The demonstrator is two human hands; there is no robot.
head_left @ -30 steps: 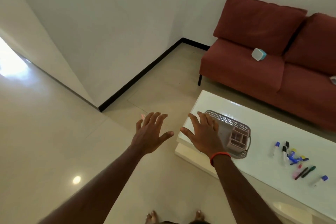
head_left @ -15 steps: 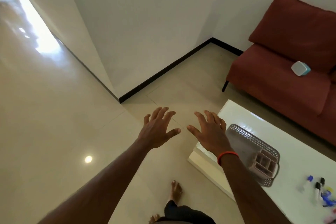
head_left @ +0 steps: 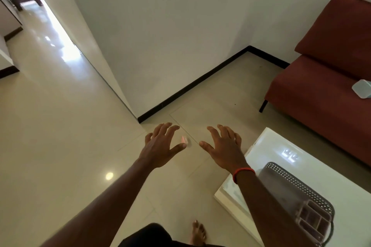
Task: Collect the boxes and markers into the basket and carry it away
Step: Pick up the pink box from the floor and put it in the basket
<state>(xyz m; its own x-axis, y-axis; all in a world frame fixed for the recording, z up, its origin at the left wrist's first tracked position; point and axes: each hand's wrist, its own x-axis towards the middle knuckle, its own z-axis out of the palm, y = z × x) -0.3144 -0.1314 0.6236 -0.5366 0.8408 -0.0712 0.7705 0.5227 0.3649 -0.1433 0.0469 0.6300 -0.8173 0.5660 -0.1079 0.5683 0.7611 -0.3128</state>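
**Basket lies down-right of your right hand**

Both grips are spread wide and hold nothing: your left hand (head_left: 162,147) and right hand (head_left: 225,149) hover over the floor at mid-frame. The basket (head_left: 297,183) sits on the white worktop (head_left: 345,182) at the lower right, nearer your right hand, with its long axis running from upper left to lower right. It is grey with a perforated rim and holds a pinkish divided tray at its lower end. A pale box (head_left: 362,88) rests on the sofa (head_left: 321,96) at the right edge. No markers are in view.

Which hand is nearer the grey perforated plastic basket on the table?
Right. The right hand hovers off the white table's end, near the grey perforated basket; the left hand is farther left, over the floor.
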